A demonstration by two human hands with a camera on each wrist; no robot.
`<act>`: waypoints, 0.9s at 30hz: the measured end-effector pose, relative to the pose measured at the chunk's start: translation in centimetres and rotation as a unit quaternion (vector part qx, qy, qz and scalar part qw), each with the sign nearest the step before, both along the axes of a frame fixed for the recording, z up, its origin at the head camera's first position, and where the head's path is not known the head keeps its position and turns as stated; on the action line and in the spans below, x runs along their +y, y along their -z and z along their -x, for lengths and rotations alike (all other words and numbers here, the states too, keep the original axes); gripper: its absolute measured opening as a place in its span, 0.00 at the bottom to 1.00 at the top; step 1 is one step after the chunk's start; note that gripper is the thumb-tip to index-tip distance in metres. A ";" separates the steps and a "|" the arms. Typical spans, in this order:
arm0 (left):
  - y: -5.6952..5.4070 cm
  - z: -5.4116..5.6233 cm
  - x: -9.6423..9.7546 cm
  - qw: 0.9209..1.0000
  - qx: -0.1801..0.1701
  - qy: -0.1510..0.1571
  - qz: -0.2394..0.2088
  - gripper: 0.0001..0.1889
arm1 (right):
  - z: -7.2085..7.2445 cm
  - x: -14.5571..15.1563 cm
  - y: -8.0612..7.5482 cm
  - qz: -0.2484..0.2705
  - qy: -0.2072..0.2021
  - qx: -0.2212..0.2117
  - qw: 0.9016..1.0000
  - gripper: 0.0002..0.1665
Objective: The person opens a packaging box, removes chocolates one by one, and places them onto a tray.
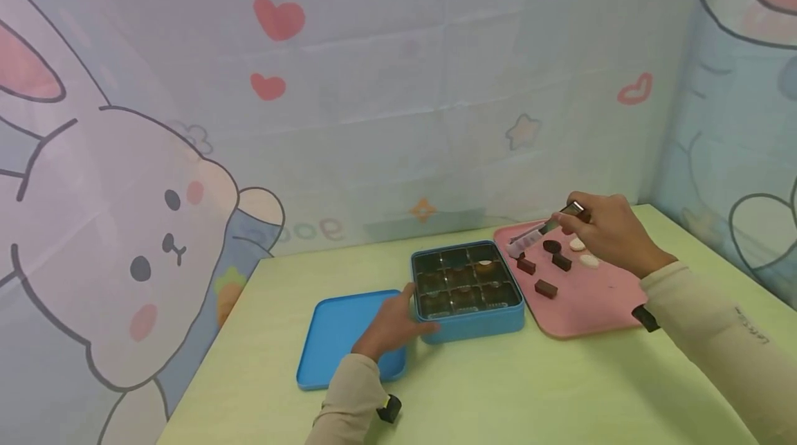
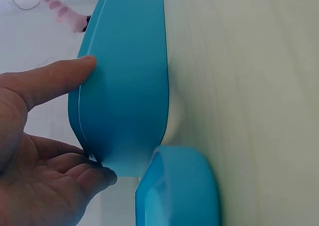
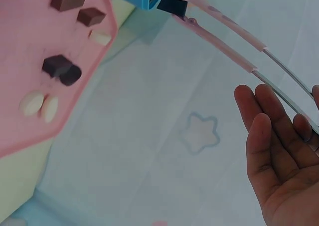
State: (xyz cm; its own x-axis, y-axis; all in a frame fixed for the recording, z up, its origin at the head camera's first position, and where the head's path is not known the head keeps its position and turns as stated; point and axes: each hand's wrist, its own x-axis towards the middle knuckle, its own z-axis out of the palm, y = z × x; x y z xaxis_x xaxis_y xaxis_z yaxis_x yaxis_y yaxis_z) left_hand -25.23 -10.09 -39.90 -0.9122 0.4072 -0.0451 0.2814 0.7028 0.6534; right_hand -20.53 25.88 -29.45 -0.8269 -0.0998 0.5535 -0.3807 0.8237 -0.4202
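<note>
My right hand [image 1: 613, 230] holds a pair of tongs [image 1: 542, 229] with pale pink sleeves on the tips. In the right wrist view, a dark chocolate piece [image 3: 172, 5] sits between those tips, raised off the tray. My left hand [image 1: 395, 324] grips the near left corner of a blue box [image 1: 473, 326], thumb on one side and fingers on the other. The box has a dark insert [image 1: 461, 279] with small compartments; something with a pale top shows in a right-hand one. Chocolate blocks [image 1: 546, 288] and pale oval pieces [image 1: 589, 261] lie on a pink tray [image 1: 585, 313].
A blue lid [image 1: 339, 334] lies left of the box, partly beneath my left forearm. The pink tray stands close against the box's right side. Behind the table [image 1: 473, 389] hangs a printed cloth [image 1: 398, 99].
</note>
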 end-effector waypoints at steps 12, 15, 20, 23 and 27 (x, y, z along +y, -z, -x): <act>-0.1 0.0 0.0 1.000 0.002 -0.002 -0.001 0.52 | -0.7 5.2 1.6 -0.023 0.045 0.013 0.999 0.15; 0.0 0.1 0.1 1.000 0.001 -0.003 -0.003 0.52 | -0.7 6.1 2.4 -0.030 0.055 0.011 0.998 0.15; 0.1 0.2 0.1 1.000 0.000 -0.002 -0.003 0.52 | -0.5 7.1 3.7 -0.052 0.070 0.002 0.996 0.15; 0.1 0.2 0.1 1.000 0.000 -0.002 -0.003 0.52 | -0.4 7.4 4.4 -0.057 0.072 -0.006 0.996 0.17; 0.2 0.2 0.1 1.000 0.001 -0.002 -0.002 0.52 | -0.3 7.5 4.9 -0.051 0.072 -0.020 0.996 0.17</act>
